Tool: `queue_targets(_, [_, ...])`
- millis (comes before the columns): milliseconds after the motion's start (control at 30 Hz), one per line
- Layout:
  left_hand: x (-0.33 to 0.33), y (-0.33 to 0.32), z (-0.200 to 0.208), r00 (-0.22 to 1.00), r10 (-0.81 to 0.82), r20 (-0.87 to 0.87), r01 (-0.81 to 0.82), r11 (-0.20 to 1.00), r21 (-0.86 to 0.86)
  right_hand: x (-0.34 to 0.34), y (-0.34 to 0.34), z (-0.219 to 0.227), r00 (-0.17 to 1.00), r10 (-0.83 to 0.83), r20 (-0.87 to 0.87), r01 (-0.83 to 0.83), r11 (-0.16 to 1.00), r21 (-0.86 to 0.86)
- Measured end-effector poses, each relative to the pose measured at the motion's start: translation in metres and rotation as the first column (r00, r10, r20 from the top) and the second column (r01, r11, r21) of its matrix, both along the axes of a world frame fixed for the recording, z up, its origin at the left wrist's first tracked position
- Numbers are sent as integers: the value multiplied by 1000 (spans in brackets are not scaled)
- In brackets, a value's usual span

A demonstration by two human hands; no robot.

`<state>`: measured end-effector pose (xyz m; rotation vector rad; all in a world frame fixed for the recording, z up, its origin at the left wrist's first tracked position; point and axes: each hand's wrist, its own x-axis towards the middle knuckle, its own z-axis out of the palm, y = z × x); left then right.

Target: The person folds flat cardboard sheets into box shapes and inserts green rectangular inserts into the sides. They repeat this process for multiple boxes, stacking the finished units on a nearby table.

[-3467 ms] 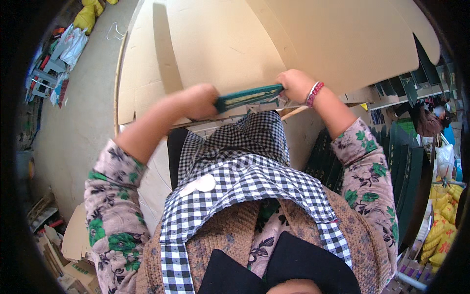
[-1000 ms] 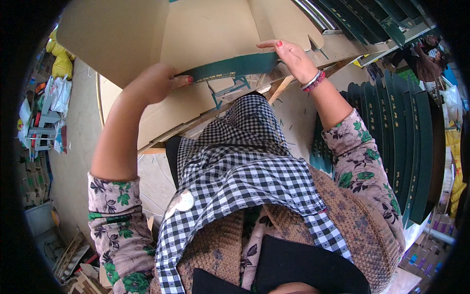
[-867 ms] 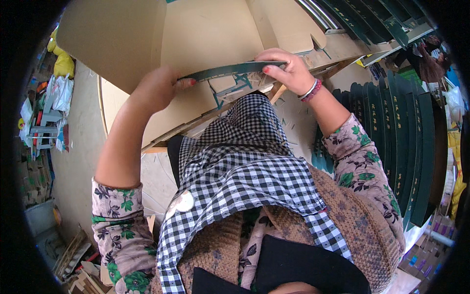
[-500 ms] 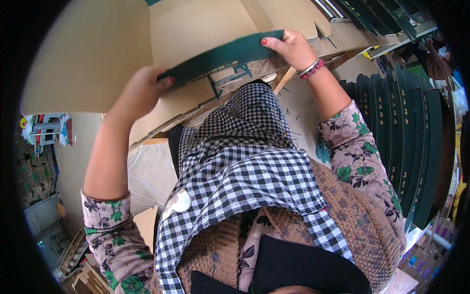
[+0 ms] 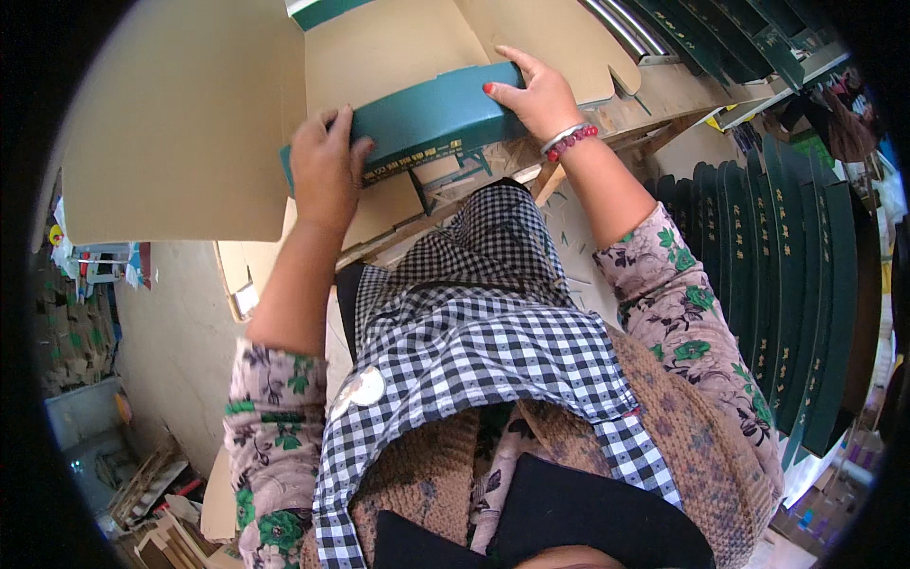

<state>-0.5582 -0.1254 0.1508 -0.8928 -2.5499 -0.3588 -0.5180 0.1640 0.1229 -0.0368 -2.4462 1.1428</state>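
Note:
A large cardboard box blank (image 5: 389, 52), tan inside and dark green outside, lies on the work surface in front of me. Its near green flap (image 5: 427, 114), with gold lettering along the lower edge, stands folded up toward me. My left hand (image 5: 327, 166) grips the flap's left part, fingers over the upper edge and thumb on the green face. At the right end, my right hand (image 5: 545, 100) holds the flap, thumb against the green face and index finger stretched past the top edge.
Wide tan board (image 5: 185, 123) rises at the left. Several dark green cardboard pieces (image 5: 773, 275) stand stacked at the right, and more lie at the upper right beside metal rollers (image 5: 626, 24). Under the wooden table edge (image 5: 654, 109), green scraps litter the floor. Cardboard pieces (image 5: 175, 541) lie lower left.
The green flap has turned so its face shows more broadly. My left hand has moved right along it, and my right hand has shifted slightly left and down.

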Motion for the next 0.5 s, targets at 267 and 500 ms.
queue_targets(267, [27,-2,-13,1000,9,-2,-9,965,-263,-3,19,-8,918,249,308,-110,907,-406])
queue_targets(500, [38,2,-23,991,128,-24,-130,951,-280,-16,26,44,684,428,591,-477,875,-81])
